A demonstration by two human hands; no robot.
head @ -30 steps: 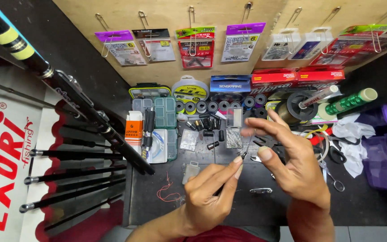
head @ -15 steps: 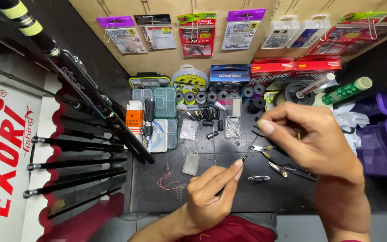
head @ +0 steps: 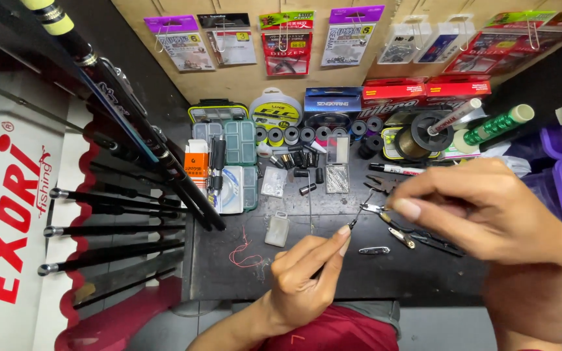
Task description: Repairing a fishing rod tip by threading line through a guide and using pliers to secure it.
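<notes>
Metal lure (head: 367, 209) pinched between both hands over the table (head: 229, 286).
Left hand (head: 304, 279) fingers closed on its 6 o'clock end; right hand (head: 489, 221) fingertips pinch its 3 o'clock end.

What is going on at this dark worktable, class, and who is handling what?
A person works bare-handed over a cluttered black table. The left hand pinches a thin dark rod or wire between its fingers. The right hand pinches a small metal piece near the rod's tip. Pliers lie beneath, with a green tackle box and fishing rods alongside.
</notes>
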